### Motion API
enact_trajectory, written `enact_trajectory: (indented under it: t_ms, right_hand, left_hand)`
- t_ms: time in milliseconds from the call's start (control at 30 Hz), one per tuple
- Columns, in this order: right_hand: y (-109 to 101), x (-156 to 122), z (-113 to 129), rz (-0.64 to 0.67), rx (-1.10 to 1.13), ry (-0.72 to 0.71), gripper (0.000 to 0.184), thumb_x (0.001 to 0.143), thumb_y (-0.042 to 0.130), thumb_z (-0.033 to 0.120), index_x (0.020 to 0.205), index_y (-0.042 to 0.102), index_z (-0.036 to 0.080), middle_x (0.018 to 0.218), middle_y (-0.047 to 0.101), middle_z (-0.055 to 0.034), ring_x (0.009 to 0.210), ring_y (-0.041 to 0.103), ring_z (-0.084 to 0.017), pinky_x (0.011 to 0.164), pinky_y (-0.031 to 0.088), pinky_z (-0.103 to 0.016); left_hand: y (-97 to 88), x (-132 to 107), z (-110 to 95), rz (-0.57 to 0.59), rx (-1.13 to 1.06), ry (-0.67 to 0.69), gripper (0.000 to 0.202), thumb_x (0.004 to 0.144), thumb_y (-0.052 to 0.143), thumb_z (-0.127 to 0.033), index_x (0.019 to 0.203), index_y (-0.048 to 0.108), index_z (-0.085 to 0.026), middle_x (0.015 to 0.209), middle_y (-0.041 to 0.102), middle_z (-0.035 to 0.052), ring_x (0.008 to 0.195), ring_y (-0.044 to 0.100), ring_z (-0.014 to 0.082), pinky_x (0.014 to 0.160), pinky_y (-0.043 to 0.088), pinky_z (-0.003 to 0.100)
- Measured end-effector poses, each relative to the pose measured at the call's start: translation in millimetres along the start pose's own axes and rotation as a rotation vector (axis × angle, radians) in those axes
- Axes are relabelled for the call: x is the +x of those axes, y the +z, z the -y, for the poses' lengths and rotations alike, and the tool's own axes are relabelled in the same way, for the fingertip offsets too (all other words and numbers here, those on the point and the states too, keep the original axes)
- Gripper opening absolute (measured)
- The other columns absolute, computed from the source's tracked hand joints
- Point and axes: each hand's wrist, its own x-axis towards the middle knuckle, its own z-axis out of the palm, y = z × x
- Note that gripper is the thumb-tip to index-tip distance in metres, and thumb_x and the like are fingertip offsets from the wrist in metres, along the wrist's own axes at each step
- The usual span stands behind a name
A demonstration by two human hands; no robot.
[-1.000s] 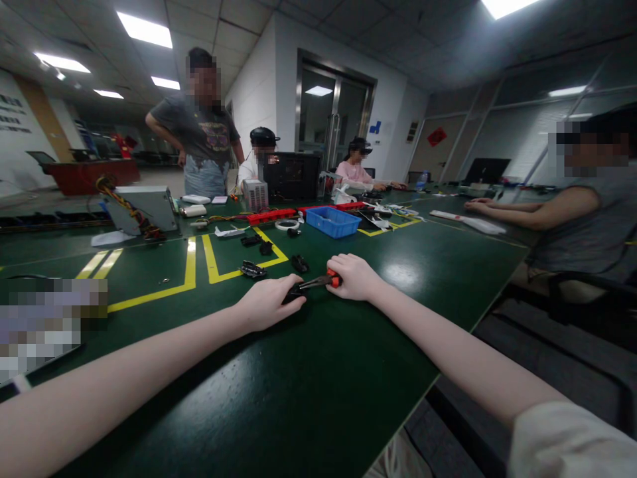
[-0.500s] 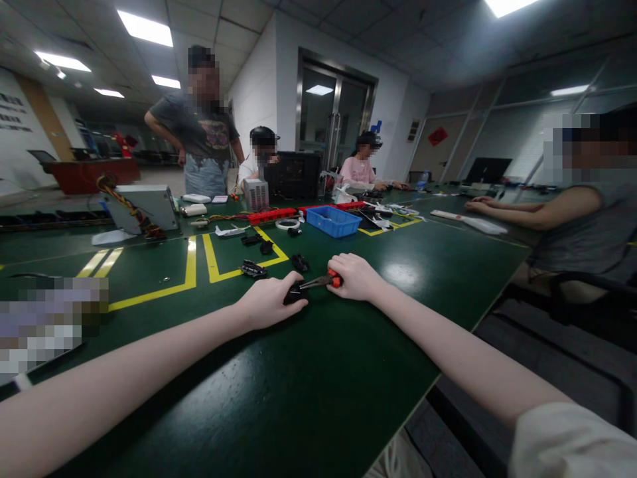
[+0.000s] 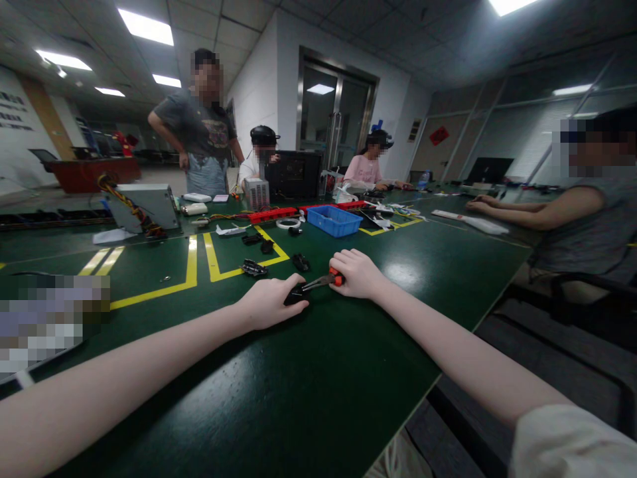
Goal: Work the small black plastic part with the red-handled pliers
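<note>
Between thumb and fingers, my left hand point(image 3: 271, 302) grips a small black plastic part point(image 3: 294, 294) low over the green table. My right hand point(image 3: 359, 273) is wrapped round the orange handles of needle-nose pliers point(image 3: 318, 283). The pliers' jaws point left and reach the black part; whether they pinch it I cannot tell. Just beyond my hands lie a black plastic piece point(image 3: 300, 262) and another black piece point(image 3: 253, 268), with more dark pieces point(image 3: 267, 246) inside the yellow tape outline.
A blue bin point(image 3: 334, 222) stands beyond my hands, before a red strip point(image 3: 271, 215). A metal power supply box point(image 3: 144, 204) with coloured wires sits at the left. One person point(image 3: 572, 206) sits at the right; others are across the table. The table edge point(image 3: 438, 378) runs along my right.
The pliers and my right hand have shifted very slightly up and to the right. My left hand stays almost where it was, still holding the black part.
</note>
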Motion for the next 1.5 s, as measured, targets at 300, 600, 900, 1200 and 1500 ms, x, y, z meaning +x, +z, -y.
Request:
enact_trajectory:
  t_ms: [300, 600, 900, 1200, 1500]
  right_hand:
    - [0.9, 2.1, 6.1, 0.01, 0.022, 0.012, 0.018, 0.072, 0.059, 0.033, 0.079, 0.05, 0.018, 0.082, 0.056, -0.0064, 0.076, 0.047, -0.02, 0.068, 0.03, -0.03]
    - [2.5, 1.4, 7.2, 0.006, -0.02, 0.015, 0.018, 0.073, 0.058, 0.033, 0.079, 0.051, 0.017, 0.082, 0.055, -0.007, 0.075, 0.045, -0.02, 0.067, 0.029, -0.031]
    - [4.0, 1.0, 8.3, -0.054, -0.075, 0.012, 0.017, 0.074, 0.057, 0.033, 0.078, 0.051, 0.017, 0.08, 0.055, -0.0072, 0.074, 0.045, -0.02, 0.067, 0.028, -0.031]
    - [4.3, 1.0, 7.5, 0.015, 0.002, 0.025, 0.021, 0.073, 0.059, 0.036, 0.077, 0.05, 0.018, 0.08, 0.056, -0.0062, 0.074, 0.047, -0.019, 0.067, 0.029, -0.03]
    - [2.6, 1.7, 7.1, 0.024, -0.004, 0.018, 0.021, 0.072, 0.059, 0.035, 0.077, 0.051, 0.017, 0.08, 0.056, -0.006, 0.074, 0.047, -0.019, 0.067, 0.029, -0.029]
  left_hand:
    - [0.0, -0.6, 0.5, -0.001, 0.029, 0.019, 0.038, 0.09, 0.046, -0.047, 0.119, 0.048, -0.021, 0.082, 0.068, 0.0041, 0.071, 0.066, 0.0229, 0.06, 0.045, 0.028]
    - [1.0, 0.1, 2.7, -0.007, 0.043, 0.026, 0.038, 0.091, 0.044, -0.045, 0.12, 0.045, -0.02, 0.081, 0.068, 0.0048, 0.071, 0.066, 0.024, 0.059, 0.045, 0.029]
    - [3.3, -0.1, 4.0, -0.03, 0.003, 0.008, 0.039, 0.088, 0.049, -0.044, 0.12, 0.044, -0.022, 0.086, 0.068, 0.0033, 0.075, 0.067, 0.0234, 0.063, 0.046, 0.029]
    - [2.0, -1.4, 0.4, -0.036, 0.01, -0.013, 0.04, 0.088, 0.049, -0.046, 0.12, 0.046, -0.023, 0.086, 0.068, 0.003, 0.076, 0.067, 0.0225, 0.063, 0.046, 0.028]
    - [3.1, -1.2, 1.2, -0.033, 0.033, -0.023, 0.039, 0.088, 0.048, -0.047, 0.119, 0.047, -0.023, 0.083, 0.067, 0.0027, 0.074, 0.067, 0.0222, 0.061, 0.045, 0.027]
